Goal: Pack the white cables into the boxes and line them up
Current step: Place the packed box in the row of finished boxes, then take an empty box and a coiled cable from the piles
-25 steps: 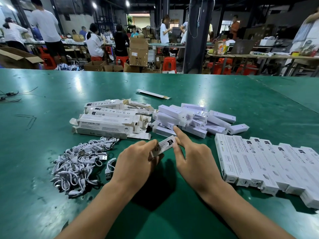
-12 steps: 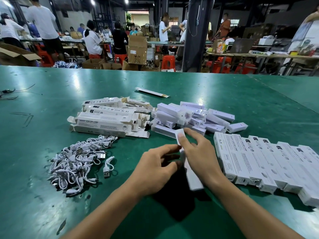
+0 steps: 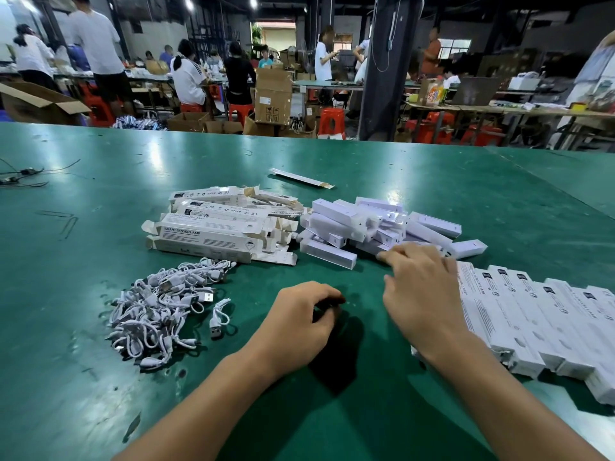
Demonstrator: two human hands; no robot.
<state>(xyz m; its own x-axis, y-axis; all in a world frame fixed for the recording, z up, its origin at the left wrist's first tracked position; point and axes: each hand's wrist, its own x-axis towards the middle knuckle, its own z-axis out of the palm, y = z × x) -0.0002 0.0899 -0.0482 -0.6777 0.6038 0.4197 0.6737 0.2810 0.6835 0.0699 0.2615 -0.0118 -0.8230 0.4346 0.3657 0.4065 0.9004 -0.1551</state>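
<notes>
1. Left fingers (image 3: 317, 292) curl loosely, with nothing seen in them. The left hand (image 3: 296, 322) rests on the table (image 3: 100, 377).
2. Right fingers (image 3: 407, 253) lie straight and close together. The right hand (image 3: 424, 294) lies flat over the left end of the row (image 3: 532, 324).
3. The row is packed boxes laid side by side. At least seven show, and it runs off frame on the right. The print is too small to read.
4. One loose cable (image 3: 218, 319) lies just beside the heap (image 3: 159, 311), which is too tangled to count.
5. Open boxes (image 3: 213, 229) are stacked, about six or more, reading "SMART SENSOR LAMP", "RoHS", and CE.
6. White bars (image 3: 359, 224) are piled past the right fingertips, a dozen or so.
7. One flat box (image 3: 299, 177) lies farthest.
</notes>
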